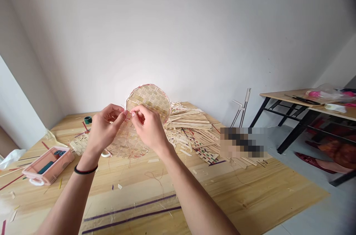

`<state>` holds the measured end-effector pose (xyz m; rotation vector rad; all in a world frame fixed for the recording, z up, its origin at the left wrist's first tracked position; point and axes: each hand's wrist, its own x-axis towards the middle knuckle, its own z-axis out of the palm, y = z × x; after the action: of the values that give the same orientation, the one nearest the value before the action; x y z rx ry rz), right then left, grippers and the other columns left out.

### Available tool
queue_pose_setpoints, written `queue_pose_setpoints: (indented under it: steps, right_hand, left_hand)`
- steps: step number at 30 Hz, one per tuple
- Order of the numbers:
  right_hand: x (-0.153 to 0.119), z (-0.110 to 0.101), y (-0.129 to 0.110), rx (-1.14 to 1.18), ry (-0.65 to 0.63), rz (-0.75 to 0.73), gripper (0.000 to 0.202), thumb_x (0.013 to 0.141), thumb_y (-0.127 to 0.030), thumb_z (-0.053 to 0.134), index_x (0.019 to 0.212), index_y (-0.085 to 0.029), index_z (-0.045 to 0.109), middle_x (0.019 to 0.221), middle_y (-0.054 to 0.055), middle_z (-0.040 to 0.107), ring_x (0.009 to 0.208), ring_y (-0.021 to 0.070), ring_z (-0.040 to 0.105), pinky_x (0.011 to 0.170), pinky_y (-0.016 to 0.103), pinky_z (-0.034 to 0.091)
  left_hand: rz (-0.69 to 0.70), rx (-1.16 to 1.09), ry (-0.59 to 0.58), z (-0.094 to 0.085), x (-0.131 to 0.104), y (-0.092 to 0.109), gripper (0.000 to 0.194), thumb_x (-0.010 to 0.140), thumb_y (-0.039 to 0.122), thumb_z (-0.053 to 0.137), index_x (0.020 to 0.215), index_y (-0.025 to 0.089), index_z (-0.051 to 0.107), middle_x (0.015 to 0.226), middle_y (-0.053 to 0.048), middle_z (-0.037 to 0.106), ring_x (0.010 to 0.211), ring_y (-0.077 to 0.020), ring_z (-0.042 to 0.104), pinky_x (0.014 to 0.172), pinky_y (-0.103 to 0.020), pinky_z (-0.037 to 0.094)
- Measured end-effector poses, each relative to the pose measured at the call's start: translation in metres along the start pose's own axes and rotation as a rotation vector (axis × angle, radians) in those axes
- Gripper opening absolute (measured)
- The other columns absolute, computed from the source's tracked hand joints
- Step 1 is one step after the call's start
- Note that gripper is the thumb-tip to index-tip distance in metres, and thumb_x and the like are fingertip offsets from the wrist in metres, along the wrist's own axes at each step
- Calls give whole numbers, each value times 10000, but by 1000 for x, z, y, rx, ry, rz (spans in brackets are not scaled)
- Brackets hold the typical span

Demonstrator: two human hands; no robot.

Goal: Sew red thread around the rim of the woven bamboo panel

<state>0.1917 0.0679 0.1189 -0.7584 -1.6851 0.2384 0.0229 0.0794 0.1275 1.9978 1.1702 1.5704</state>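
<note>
Both my hands, left hand and right hand, pinch shut on the woven fan, raised above the desk; pink box lies left of them.

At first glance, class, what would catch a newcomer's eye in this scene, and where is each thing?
The round woven bamboo mat, held up at the centre, stands out first. The left hand and right hand pinch a red thread at its edge. Behind, to the right, a heap of bamboo strips lies on the wooden table.
</note>
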Motion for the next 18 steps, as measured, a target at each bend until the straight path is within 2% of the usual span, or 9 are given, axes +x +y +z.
queue_pose_setpoints:
  steps: [12, 18]
  right_hand:
    - [-1, 2, -2, -10, -1, 32, 127, 979, -238, 515, 915, -184, 610, 622, -51, 498, 546, 102, 407, 582, 247, 336]
    - [-1, 3, 1, 32, 21, 0, 115, 966, -211, 516, 893, -180, 600, 607, -61, 465, 531, 94, 381, 544, 237, 303]
  left_hand:
    - [13, 47, 4, 0, 0, 7, 285, 867, 485, 708, 881, 204, 756, 801, -28, 767, 691, -167, 656, 641, -274, 491]
    - [0, 50, 12, 0, -1, 5, 283, 861, 488, 729, 880, 210, 778, 817, -22, 778, 682, -152, 645, 627, -257, 478]
